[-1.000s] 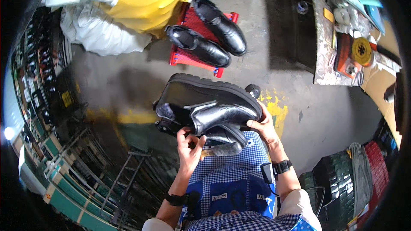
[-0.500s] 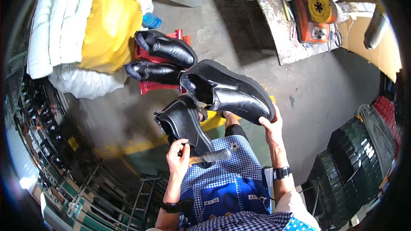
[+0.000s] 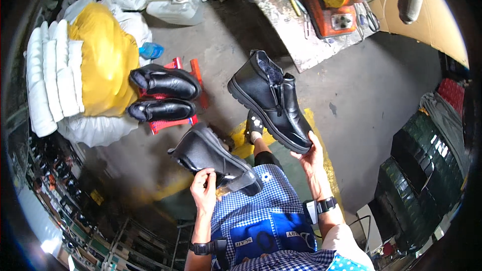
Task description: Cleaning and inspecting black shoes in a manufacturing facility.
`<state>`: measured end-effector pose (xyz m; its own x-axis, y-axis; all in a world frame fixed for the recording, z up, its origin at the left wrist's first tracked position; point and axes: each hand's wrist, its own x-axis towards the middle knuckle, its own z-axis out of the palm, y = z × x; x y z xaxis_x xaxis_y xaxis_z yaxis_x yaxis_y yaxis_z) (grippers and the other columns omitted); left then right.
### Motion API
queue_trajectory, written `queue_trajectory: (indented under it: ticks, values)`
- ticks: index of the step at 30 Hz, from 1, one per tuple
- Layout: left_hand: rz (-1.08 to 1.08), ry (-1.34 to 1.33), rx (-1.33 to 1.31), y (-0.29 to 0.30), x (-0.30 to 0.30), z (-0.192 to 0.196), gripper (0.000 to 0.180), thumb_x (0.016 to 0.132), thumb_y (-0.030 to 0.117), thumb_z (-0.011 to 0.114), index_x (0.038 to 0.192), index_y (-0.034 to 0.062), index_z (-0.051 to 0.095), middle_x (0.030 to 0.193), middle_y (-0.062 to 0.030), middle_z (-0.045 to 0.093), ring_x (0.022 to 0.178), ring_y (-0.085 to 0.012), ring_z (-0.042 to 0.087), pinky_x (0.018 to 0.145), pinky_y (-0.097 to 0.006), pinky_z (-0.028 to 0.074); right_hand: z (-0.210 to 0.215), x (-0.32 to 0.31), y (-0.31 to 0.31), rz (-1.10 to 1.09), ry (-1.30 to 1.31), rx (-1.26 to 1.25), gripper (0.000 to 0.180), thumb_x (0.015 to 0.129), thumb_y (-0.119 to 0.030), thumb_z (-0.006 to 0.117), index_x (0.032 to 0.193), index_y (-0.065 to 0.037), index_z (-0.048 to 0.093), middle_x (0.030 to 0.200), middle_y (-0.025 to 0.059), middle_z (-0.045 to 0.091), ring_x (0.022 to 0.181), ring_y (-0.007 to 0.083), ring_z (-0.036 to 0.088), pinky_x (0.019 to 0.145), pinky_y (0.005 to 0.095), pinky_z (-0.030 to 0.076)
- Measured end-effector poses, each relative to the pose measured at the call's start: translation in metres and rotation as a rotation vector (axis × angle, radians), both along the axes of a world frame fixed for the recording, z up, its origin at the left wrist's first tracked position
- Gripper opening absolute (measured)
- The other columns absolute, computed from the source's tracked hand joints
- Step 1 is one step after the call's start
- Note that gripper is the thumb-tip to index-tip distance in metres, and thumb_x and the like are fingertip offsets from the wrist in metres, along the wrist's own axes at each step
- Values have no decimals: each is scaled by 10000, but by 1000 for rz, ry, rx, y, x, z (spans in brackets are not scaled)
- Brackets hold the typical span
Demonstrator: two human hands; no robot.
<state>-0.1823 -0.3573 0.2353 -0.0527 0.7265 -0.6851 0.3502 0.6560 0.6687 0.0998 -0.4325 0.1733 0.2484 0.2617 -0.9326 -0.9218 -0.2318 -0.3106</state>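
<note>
A seated person in a checked apron holds a pair of black ankle boots over a concrete floor, apparently mid-inspection. The right hand is raised, its grip cradling the toe of the lined boot held sole-left. The left hand pinches the second boot low over the lap. Far left, two finished shoes rest on a red stand; comparing the pair seems next.
</note>
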Motion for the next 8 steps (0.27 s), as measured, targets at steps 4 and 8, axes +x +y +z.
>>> queue_trajectory:
  ticks: [4, 8]
  values:
    - [92, -21, -47, -6, 1, -9, 67, 846, 48, 537, 900, 18, 564, 648, 0, 522, 420, -36, 422, 336, -190, 333, 0, 6, -9, -211, 85, -21, 353, 781, -328, 598, 953, -21, 578, 825, 116, 642, 665, 217, 643, 492, 352, 562]
    - [146, -83, -83, -6, 6, -22, 73, 847, 12, 518, 904, 0, 562, 739, -19, 568, 534, -47, 493, 436, -172, 394, 2, 23, -11, -446, 72, -16, 383, 794, -348, 579, 1013, -34, 560, 884, 134, 632, 723, 277, 635, 485, 341, 552]
